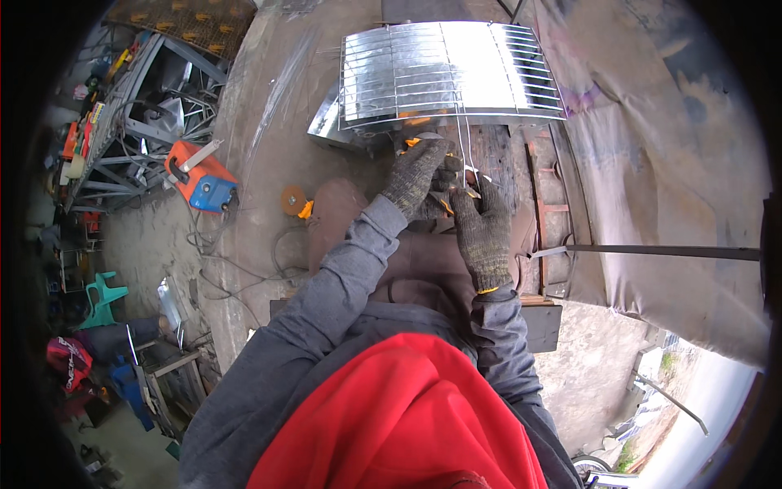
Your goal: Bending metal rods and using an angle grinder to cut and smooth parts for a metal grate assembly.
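steadying the paired wires point(461, 143), upper centre, should help; whether left hand point(417, 173) or right hand point(482, 224) fingers pinch, i can't tell.

Your floor point(273, 155) is grey-brown and dusty, with pale streaks on it. On your left sits an orange and blue box point(202, 179) with a pale handle. Nearer to you lies a round orange-brown disc point(293, 200), with a small yellow piece point(306, 210) right beside it. Dark cords point(274, 247) curl over the ground close by. Farther left, there is a green plastic stool point(102, 300). In front of you is an old, dark wooden board point(495, 151). A wire rack point(538, 81) is just past your board, but you can't see what holds it up.
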The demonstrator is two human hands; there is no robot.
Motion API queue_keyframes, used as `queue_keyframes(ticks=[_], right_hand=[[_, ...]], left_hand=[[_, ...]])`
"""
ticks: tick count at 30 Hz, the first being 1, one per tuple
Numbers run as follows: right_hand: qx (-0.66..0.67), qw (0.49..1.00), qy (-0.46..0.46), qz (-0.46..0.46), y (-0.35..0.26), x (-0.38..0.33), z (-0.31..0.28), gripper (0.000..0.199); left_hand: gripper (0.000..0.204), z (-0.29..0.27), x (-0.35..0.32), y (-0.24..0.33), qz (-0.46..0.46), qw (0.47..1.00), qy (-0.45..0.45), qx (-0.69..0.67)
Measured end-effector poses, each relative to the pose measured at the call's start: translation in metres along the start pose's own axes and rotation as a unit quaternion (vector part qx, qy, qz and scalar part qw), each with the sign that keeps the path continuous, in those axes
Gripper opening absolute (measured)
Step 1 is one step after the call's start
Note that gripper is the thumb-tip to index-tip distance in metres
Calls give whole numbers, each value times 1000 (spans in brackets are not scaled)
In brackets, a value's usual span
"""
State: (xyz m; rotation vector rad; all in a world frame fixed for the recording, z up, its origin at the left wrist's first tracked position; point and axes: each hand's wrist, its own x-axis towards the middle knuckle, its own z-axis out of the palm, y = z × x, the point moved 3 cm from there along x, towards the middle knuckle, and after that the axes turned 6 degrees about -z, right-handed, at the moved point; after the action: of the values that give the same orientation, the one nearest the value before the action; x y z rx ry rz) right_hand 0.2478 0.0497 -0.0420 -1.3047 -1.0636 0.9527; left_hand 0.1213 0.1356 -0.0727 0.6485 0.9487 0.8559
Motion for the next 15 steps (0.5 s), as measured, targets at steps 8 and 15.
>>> queue_keyframes(ticks=[8, 15], right_hand=[[43, 999, -12, 2, -7, 1, 5, 32], [51, 997, -5, 63, -20, 5, 7, 33]], left_hand=[[30, -5, -5, 33, 8, 992, 39, -123], [33, -6, 10, 35, 39, 987, 115, -104]])
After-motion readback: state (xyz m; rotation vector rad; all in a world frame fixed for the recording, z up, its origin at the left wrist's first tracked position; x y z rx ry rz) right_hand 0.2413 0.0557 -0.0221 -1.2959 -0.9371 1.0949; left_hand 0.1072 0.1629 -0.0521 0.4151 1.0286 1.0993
